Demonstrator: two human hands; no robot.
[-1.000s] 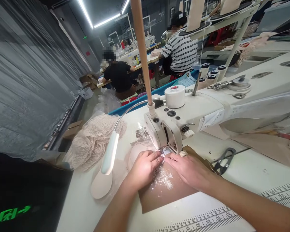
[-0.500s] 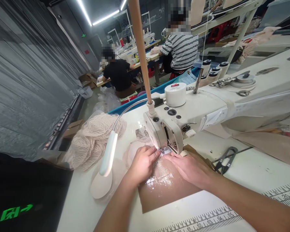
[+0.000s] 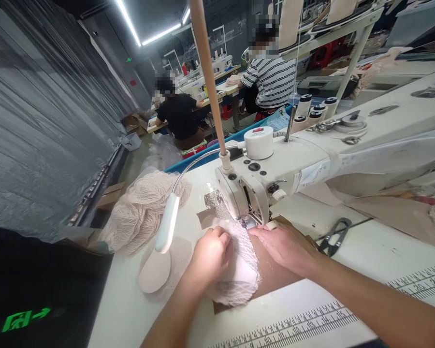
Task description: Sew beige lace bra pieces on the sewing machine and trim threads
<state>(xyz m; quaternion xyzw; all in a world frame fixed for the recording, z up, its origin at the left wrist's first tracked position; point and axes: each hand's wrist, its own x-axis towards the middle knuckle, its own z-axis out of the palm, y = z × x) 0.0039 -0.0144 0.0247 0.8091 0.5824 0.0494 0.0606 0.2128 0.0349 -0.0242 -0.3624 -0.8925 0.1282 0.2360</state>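
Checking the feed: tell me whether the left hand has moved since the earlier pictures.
Yes. The left hand has pulled back toward the person, away from the sewing machine head, gripping lace fabric.

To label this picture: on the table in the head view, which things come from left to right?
Lace pile → lamp → left hand → lace piece → right hand → thread snips.

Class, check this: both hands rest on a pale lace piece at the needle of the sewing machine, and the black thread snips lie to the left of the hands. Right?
Not quite. The head view shows the thread snips lying to the right of the hands, beyond the right hand. The left hand and the lace piece at the sewing machine are as stated.
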